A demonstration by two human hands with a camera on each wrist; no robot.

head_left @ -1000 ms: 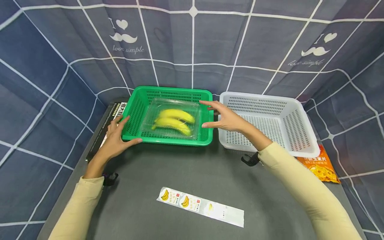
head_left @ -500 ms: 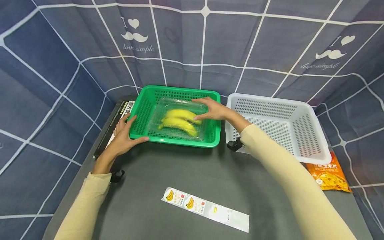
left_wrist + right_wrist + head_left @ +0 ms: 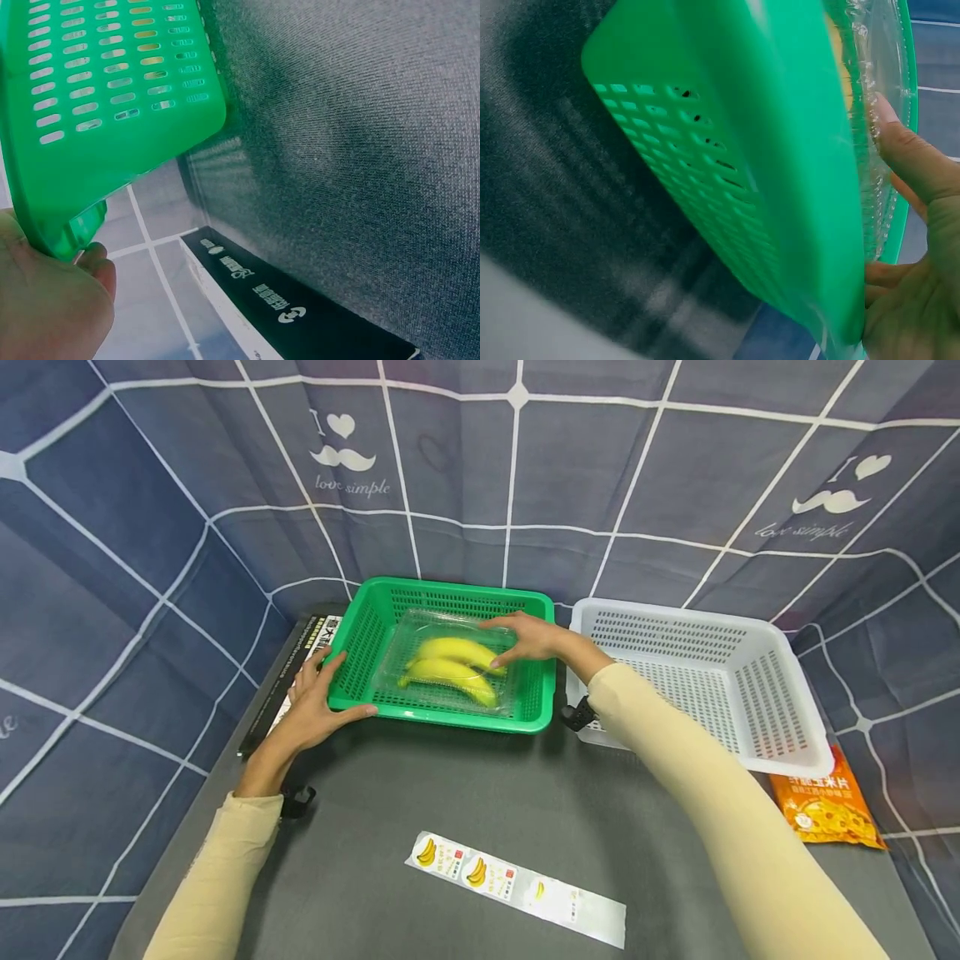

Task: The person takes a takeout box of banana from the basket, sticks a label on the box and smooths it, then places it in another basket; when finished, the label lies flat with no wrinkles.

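A green perforated basket (image 3: 431, 719) stands near the back of the table. Inside it lies a lidded clear plastic box (image 3: 386, 681) with yellow bananas (image 3: 450, 671) showing through. My left hand (image 3: 306, 706) holds the basket's front left corner, thumb along the front rim and fingers on the left side; in the left wrist view the fingertips curl beneath the rim. My right hand (image 3: 528, 639) reaches over the basket's right rim and touches the box's right end with spread thumb and fingers. In the right wrist view its thumb (image 3: 911, 150) rests against the clear plastic.
A white perforated basket (image 3: 750, 764) stands to the right of the green one, with an orange snack bag (image 3: 828, 806) beyond its front right corner. A dark box (image 3: 273, 693) lies by the left wall. A strip of banana stickers (image 3: 517, 889) lies at the table's front.
My right hand has moved left from above the basket's right rim onto the plastic box. The left hand keeps its place on the corner. The whole view has shifted slightly.
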